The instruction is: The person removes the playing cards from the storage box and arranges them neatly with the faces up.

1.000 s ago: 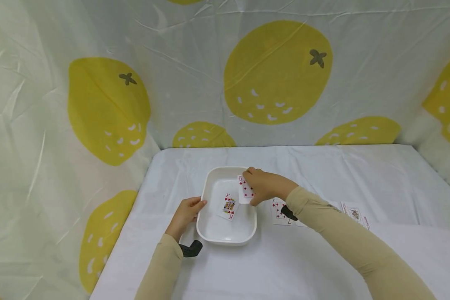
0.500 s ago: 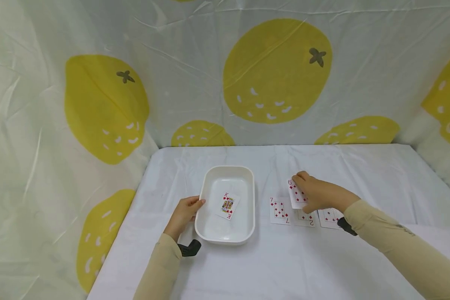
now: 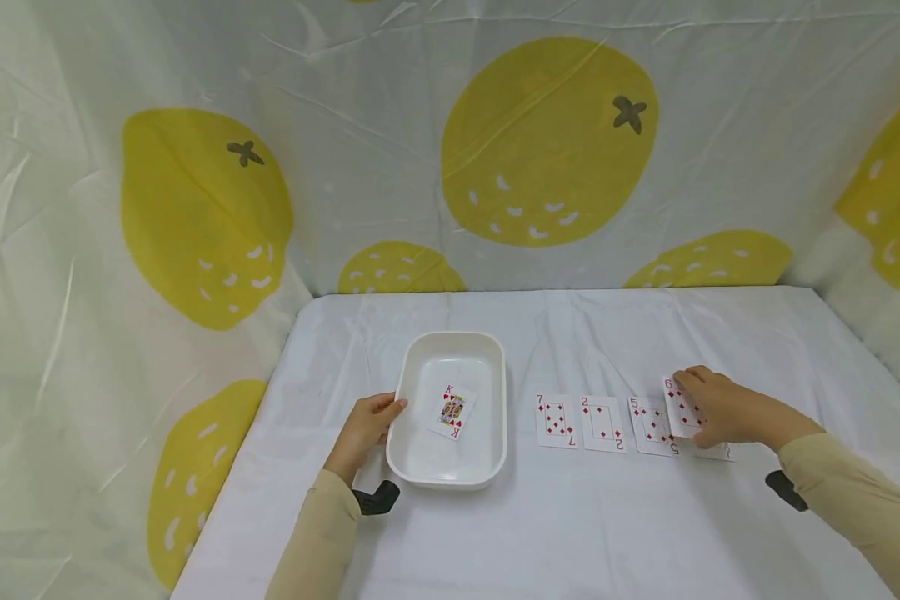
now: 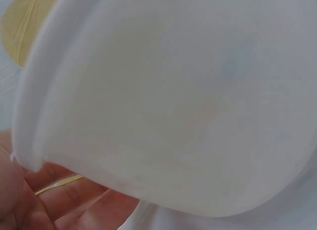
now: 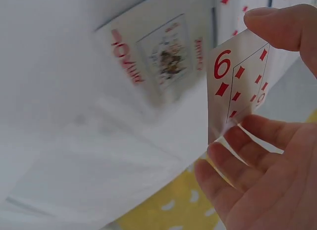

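My left hand [image 3: 362, 432] grips the left rim of a white rectangular basin [image 3: 393, 454]. A king of hearts [image 3: 452, 410] lies face up inside it. In the left wrist view the basin's outer side [image 4: 148, 116] fills most of the picture, with fingers beneath its edge. My right hand [image 3: 738, 408] pinches a six of diamonds [image 3: 682, 408] between thumb and fingers, face visible and tilted. It hangs over the right end of a card row, partly covering the five of diamonds [image 3: 651, 427]. The joker [image 5: 168, 57] shows on the cloth in the right wrist view.
The seven of diamonds [image 3: 556, 422] and two of diamonds [image 3: 603, 423] lie face up on the white-clothed table [image 3: 570, 533], right of the basin. A lemon-print curtain [image 3: 375, 167] hangs behind and on both sides.
My right hand has carried the six of diamonds rightward, from over the basin past the seven and two to the row's right end. The left hand stays on the basin's rim.
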`<state>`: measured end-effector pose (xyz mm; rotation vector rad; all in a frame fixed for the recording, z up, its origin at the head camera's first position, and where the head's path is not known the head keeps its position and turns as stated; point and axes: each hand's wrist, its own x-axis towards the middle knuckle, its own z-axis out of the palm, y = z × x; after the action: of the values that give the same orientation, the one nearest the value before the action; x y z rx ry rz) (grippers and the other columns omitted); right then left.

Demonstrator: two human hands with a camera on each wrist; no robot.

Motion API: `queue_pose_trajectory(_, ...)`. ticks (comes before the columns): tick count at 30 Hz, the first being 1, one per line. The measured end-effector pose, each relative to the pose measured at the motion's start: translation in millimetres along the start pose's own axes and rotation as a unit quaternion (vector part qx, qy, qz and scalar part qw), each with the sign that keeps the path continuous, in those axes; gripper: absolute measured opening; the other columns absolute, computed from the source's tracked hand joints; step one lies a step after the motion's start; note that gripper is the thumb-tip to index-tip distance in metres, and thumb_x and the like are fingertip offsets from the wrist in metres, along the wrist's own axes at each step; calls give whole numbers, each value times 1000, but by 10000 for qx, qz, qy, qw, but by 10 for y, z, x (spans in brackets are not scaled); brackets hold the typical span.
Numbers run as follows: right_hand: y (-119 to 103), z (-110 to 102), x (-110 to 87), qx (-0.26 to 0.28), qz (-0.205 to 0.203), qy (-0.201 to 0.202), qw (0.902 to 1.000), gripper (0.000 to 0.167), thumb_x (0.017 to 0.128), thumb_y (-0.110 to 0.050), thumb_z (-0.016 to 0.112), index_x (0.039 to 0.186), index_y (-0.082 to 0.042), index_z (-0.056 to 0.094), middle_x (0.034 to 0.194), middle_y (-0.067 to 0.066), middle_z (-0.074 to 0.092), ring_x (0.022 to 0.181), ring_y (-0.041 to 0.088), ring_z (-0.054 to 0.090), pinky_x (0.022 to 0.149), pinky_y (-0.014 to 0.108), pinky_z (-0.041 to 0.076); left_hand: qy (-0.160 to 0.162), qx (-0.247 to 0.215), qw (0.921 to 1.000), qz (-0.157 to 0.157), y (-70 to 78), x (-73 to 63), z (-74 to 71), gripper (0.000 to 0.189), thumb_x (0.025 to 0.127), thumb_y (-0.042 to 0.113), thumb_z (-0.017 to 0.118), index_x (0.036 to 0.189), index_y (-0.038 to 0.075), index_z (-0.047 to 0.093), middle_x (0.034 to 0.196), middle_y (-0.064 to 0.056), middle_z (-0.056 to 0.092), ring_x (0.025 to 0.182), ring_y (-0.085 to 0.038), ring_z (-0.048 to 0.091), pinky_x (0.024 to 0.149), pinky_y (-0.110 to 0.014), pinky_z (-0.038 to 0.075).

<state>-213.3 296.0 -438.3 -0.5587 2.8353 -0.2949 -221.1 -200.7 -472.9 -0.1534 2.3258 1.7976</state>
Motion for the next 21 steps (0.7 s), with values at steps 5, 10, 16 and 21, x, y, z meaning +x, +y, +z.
queue_pose_trajectory(5, 306, 85, -187, -270, 282, -70, 9992, 86, 56, -18, 82, 119, 18, 36, 117, 34, 37, 100, 47, 42, 81, 58, 39, -36, -23, 10000, 7, 5, -2, -6, 35, 89, 16, 57, 117, -4, 56, 98, -20, 62, 78, -29, 62, 60, -36, 53)
queue_pose_trajectory(10, 544, 146, -326, -467, 431, -223, 9977, 87, 53, -18, 84, 116, 19, 37, 113, 35, 39, 94, 45, 47, 77, 56, 42, -33, -32, 10000, 4, 8, 2, -8, 34, 89, 17, 58, 117, -2, 57, 98, -18, 63, 78, -27, 63, 60, -35, 53)
queue_pose_trajectory(16, 667, 242, -386, -595, 618, -489, 9951, 88, 50, -16, 85, 117, 18, 38, 113, 35, 39, 94, 46, 46, 76, 57, 42, -39, 10, 10000, -26, 5, 2, -2, 35, 89, 17, 58, 118, -1, 57, 99, -17, 63, 79, -27, 63, 60, -36, 53)
queue_pose_trajectory(21, 661, 256, -391, -538, 658, -542, 9949, 88, 51, -14, 84, 120, 16, 38, 117, 35, 37, 100, 51, 40, 79, 61, 38, -14, 30, 10000, -57, 2, -1, -5, 36, 89, 19, 58, 118, -1, 57, 99, -18, 63, 80, -28, 62, 61, -36, 53)
